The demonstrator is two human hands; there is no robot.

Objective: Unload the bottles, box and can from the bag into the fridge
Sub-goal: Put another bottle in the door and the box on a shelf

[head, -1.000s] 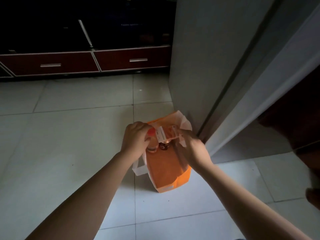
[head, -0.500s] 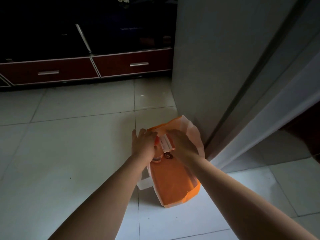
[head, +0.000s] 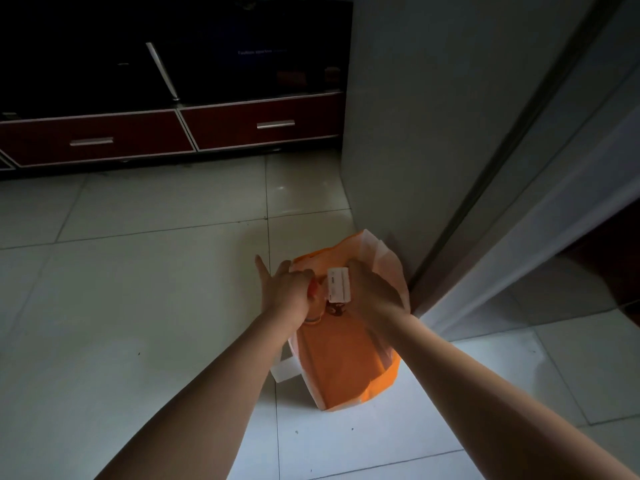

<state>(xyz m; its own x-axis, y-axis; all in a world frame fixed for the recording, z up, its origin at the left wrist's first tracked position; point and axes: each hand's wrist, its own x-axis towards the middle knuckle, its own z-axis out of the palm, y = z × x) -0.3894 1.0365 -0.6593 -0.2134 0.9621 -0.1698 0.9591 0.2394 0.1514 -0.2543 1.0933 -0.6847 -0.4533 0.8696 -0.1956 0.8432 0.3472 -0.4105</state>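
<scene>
An orange bag (head: 346, 368) with white handles stands on the tiled floor against the grey fridge (head: 433, 133). Both my hands are at its mouth. My left hand (head: 289, 292) grips the top of an orange bottle (head: 317, 308) with a red cap, with two fingers stretched out. My right hand (head: 372, 292) closes around a white box (head: 339, 284) that sticks up out of the bag. A dark round can top (head: 335, 310) shows between the two, inside the bag.
The fridge door (head: 554, 202) runs diagonally at the right, with a dark gap behind it. A dark cabinet with two red drawers (head: 173, 133) stands at the back. Pale floor tiles (head: 121, 306) spread to the left.
The view has tilted and the bag sits lower in frame. My left hand has closed further onto the bottle top, and my right hand has settled onto the white box.
</scene>
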